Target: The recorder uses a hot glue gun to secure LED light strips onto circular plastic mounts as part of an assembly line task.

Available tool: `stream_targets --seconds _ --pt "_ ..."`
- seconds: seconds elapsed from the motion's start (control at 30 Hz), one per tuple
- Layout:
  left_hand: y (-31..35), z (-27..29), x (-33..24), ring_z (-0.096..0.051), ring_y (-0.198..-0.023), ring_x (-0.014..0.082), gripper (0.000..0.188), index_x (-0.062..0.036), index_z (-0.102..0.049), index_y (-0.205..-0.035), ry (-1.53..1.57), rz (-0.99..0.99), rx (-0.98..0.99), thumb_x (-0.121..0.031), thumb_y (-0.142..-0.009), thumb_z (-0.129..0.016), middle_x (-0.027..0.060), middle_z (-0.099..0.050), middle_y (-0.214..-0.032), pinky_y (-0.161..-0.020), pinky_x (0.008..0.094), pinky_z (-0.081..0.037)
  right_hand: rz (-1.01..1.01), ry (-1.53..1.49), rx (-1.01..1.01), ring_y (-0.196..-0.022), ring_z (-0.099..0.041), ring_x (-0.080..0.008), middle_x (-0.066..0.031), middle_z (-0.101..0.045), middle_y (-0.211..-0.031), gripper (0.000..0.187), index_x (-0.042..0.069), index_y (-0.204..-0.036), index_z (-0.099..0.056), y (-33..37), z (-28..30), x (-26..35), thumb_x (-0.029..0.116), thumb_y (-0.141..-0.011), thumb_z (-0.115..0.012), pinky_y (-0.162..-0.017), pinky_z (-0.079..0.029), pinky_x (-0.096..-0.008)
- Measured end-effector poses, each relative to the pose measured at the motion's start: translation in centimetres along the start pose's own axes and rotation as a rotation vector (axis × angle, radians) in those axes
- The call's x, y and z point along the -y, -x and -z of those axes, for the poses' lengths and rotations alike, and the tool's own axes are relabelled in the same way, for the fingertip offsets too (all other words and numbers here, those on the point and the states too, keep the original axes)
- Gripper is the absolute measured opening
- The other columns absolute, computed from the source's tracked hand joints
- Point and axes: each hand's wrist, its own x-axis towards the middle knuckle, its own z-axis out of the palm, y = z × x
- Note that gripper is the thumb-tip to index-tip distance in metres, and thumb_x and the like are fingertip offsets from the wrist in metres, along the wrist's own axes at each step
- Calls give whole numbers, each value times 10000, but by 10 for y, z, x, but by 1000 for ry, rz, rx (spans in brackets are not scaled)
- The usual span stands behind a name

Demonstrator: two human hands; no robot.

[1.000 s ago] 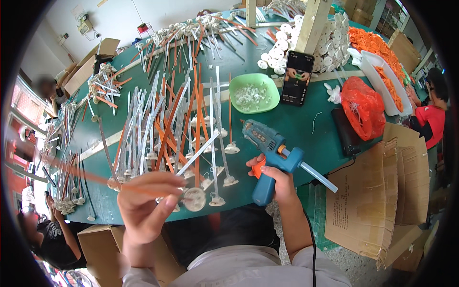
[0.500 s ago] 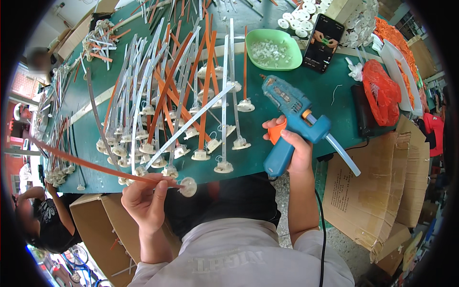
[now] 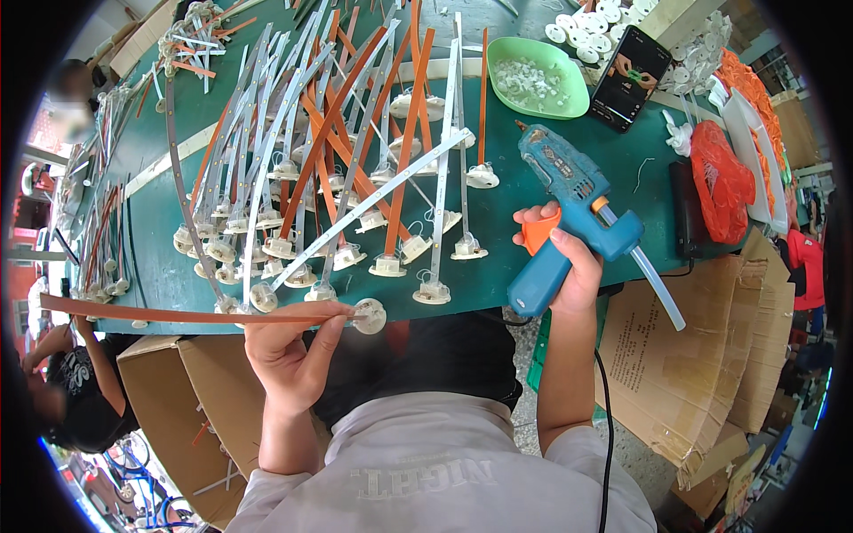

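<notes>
Between the thumb and fingers of my left hand is an orange LED strip, pinched close to the round white disc at its right end. The strip reaches out to the left in front of the table's near edge. My right hand grips a blue glue gun by its handle, with fingers at the orange trigger. Its nozzle points up and left over the table, and a clear glue stick sticks out of its back. Several finished-looking strips with white bases stand and lean in a cluster beyond my left hand.
A green bowl of whitish bits sits at the back, beside a phone and white discs. A red plastic bag lies at the right. Cardboard boxes flank me; another person is at far left.
The left hand has moved slightly right and up, bringing the strip nearly level. Both the disc and the glue gun appear a little farther right in the view.
</notes>
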Motion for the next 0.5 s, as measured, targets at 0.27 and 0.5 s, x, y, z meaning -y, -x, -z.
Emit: stream_targets --seconds 0.27,0.5 --pt "7 1 8 -741 -903 235 137 111 -684 -1013 -26 -20 28 152 -895 -629 191 -738 -968 -817 312 -600 9 -32 15 -1127 -637 -318 -147 -671 -1083 301 24 -1139 -612 1 1 -4 99 -848 -623 -868 -541 -456" --pt "-1 -6 8 -750 -845 218 115 103 -686 -983 -154 24 -96 149 -882 -659 177 -745 -908 -775 293 -599 120 -123 9 -1057 -561 -321 -146 -574 -1068 404 13 -1146 -499 44 -3 -7 140 -775 -595 -787 -487 -400"
